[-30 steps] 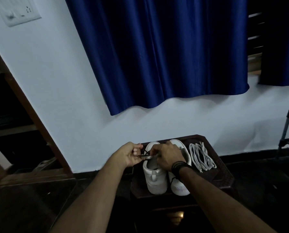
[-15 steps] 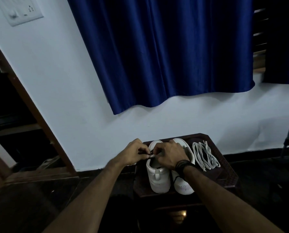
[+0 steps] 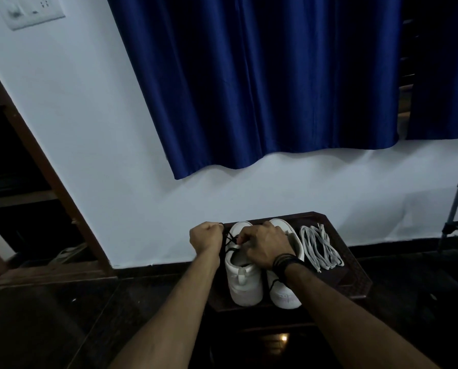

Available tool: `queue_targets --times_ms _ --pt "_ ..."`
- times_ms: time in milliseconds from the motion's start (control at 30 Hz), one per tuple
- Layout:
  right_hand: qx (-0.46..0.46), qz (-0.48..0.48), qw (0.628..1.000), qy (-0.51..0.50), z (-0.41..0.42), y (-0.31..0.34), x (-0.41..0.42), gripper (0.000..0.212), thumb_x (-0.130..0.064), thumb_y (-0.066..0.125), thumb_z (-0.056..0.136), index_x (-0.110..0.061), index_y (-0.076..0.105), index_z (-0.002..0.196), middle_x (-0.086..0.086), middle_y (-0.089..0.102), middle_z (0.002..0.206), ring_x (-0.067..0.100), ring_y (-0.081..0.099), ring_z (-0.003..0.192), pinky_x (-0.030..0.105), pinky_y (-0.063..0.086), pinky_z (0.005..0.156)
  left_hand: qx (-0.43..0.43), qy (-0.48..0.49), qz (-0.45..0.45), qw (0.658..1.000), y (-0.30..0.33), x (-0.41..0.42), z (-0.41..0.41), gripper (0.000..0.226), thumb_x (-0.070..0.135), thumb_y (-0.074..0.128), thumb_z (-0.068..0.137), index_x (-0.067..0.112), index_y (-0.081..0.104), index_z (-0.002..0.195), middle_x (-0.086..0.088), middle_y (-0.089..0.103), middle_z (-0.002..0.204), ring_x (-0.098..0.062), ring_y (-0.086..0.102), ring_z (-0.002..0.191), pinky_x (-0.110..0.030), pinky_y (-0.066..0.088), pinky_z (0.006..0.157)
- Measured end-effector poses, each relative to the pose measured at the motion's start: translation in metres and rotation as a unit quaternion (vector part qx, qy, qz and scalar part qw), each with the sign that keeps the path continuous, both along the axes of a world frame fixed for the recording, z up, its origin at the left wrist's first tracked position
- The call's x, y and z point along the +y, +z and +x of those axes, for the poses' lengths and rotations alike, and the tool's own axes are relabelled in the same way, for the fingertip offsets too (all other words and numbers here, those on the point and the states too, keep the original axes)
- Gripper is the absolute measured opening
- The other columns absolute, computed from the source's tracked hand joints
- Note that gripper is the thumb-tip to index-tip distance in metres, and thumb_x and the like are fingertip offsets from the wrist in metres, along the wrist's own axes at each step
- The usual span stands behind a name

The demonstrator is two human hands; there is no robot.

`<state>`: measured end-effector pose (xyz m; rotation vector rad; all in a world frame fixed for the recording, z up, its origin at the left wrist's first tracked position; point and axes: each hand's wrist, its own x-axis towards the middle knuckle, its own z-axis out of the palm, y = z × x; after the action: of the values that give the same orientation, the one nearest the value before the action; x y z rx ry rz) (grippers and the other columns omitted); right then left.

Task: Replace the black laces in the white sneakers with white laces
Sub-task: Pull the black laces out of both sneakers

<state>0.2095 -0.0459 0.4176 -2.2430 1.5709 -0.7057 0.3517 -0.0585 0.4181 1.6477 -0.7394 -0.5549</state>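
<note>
The white sneakers (image 3: 245,278) filled the small table's (image 3: 355,278) left and middle, with the loose white laces (image 3: 319,247) beside them. Bare tabletop remained along the right edge. The wall (image 3: 276,193) closed off the far side.

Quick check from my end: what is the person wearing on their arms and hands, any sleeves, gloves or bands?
Both forearms are bare to the bottom edge of the frame, with no sleeves showing. The left hand wears nothing. The right hand is also gloveless, but its wrist carries a stack of thin black bands like cords or threads. No rings or watch can be made out.
</note>
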Motion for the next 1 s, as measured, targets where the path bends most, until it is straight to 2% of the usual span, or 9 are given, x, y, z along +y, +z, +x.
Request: queue_targets --times_ms 100,267,400,500,567,633,833,933,1000 --pt "0.003 -0.011 1.000 0.009 -0.001 -0.002 -0.002 0.029 -0.036 0.051 0.071 -0.042 0.067 0.094 -0.006 0.068 0.101 0.021 0.054 0.106 0.034 0.042 0.090 -0.034 -0.055 -0.020 0.998 0.007 0.004 0.002 0.020 -0.001 0.071 0.075 0.016 0.080 0.079 0.007 0.073 0.073 -0.005 0.065 0.072 -0.015 0.047 0.065" --pt "0.009 -0.021 0.999 0.025 -0.003 0.002 0.001 0.023 -0.031 0.058 0.078 -0.036 0.070 0.096 -0.006 0.070 0.102 0.021 0.053 0.109 0.033 0.040 0.092 0.104 -0.038 -0.023 0.994 0.022 0.002 0.027 0.019 -0.005 0.066 0.079 0.010 0.075 0.085 -0.007 0.072 0.076 -0.017 0.065 0.065 -0.021 0.049 0.049" --pt "0.014 -0.027 0.999 0.028 -0.004 0.004 0.004 0.022 -0.028 0.059 0.079 -0.036 0.070 0.097 -0.006 0.069 0.101 0.021 0.052 0.109 0.032 0.038 0.090 -0.123 -0.035 0.099 0.987 0.009 0.009 0.051 0.017 0.011 0.065 0.078 0.026 0.072 0.075 -0.004 0.073 0.092 -0.022 0.069 0.085 -0.030 0.056 0.078" --pt "0.011 -0.021 0.999 0.026 -0.004 0.004 0.004 0.023 -0.028 0.059 0.078 -0.037 0.070 0.096 -0.005 0.068 0.100 0.021 0.052 0.109 0.032 0.037 0.090 -0.223 -0.146 0.051 0.962 0.007 0.013 0.045 0.022 0.009 0.063 0.085 0.025 0.078 0.090 0.006 0.073 0.095 -0.012 0.066 0.094 -0.022 0.051 0.089" --pt "0.008 -0.026 0.999 0.026 -0.003 0.005 0.005 0.022 -0.027 0.059 0.078 -0.036 0.070 0.095 -0.006 0.069 0.100 0.022 0.053 0.108 0.032 0.039 0.090 -0.252 -0.285 0.034 0.924 0.010 0.013 0.032 0.024 0.003 0.062 0.090 0.017 0.077 0.103 0.006 0.072 0.097 -0.008 0.065 0.096 -0.016 0.049 0.089" --pt "0.004 -0.029 0.999 0.023 -0.004 0.006 0.005 0.020 -0.028 0.060 0.079 -0.034 0.071 0.094 -0.005 0.070 0.100 0.022 0.054 0.107 0.033 0.040 0.090 -0.291 -0.372 0.057 0.879 0.008 0.010 0.022 0.023 0.003 0.062 0.091 0.015 0.078 0.104 -0.001 0.075 0.097 -0.013 0.067 0.093 -0.025 0.053 0.089" --pt "0.008 -0.029 0.999 0.021 -0.004 0.005 0.005 0.021 -0.028 0.060 0.080 -0.034 0.072 0.096 -0.004 0.071 0.103 0.022 0.054 0.108 0.034 0.043 0.093 -0.342 -0.367 0.109 0.858 0.017 0.007 0.026 0.005 0.012 0.075 0.086 0.012 0.080 0.089 0.003 0.069 0.069 0.000 0.055 0.051 -0.014 0.045 0.055" --pt "0.003 -0.028 0.999 0.026 -0.005 0.006 0.005 0.019 -0.029 0.062 0.081 -0.034 0.073 0.096 -0.005 0.071 0.102 0.021 0.054 0.108 0.033 0.042 0.093 -0.389 -0.355 0.088 0.846 0.018 0.013 0.028 0.004 0.016 0.077 0.084 0.016 0.081 0.086 0.004 0.072 0.076 -0.001 0.061 0.068 -0.013 0.046 0.064" --pt "0.005 -0.029 0.999 0.027 -0.004 0.006 0.006 0.019 -0.030 0.063 0.081 -0.034 0.072 0.097 -0.006 0.071 0.103 0.021 0.053 0.109 0.033 0.042 0.093 -0.451 -0.338 0.081 0.822 0.017 0.016 0.025 0.011 0.017 0.068 0.088 0.020 0.078 0.084 0.004 0.071 0.088 -0.010 0.063 0.080 -0.026 0.052 0.075"
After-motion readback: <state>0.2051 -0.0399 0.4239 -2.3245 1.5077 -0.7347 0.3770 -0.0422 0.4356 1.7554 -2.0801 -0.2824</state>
